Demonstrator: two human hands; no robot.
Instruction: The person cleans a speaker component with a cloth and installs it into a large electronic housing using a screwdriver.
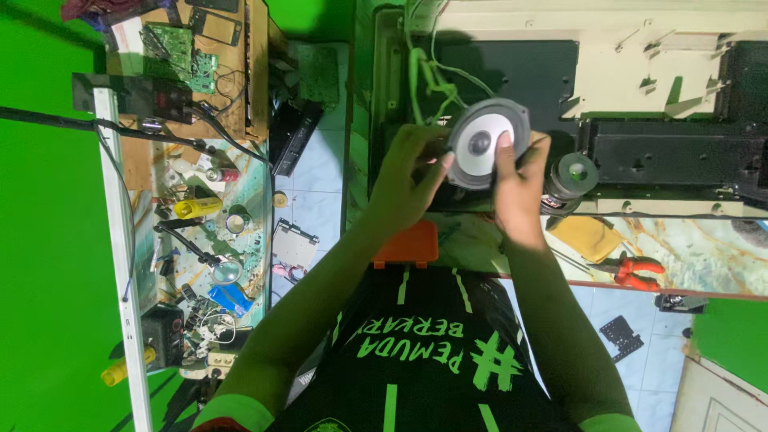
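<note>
**Above the orange box, two hands hold a round speaker**

Above the orange box [406, 244], a person holds a round speaker [488, 140] with both hands. The speaker has a grey ring, a white cone and a dark dot in the middle. It faces up at the camera.

The left hand [404, 180] is curled around the speaker's left edge. Its fingers are bent and closed on the rim, and the thumb tip touches the grey ring. The right hand [518, 196] grips the lower right side. One finger lies flat on the white cone, right next to the dark dot. So the speaker sits between the two hands, held tight.

A smaller speaker [572, 176] sits just right of the round speaker. Red pliers [632, 270] lie lower and further right. Green wires [428, 80] hang above the round speaker's left side.
</note>
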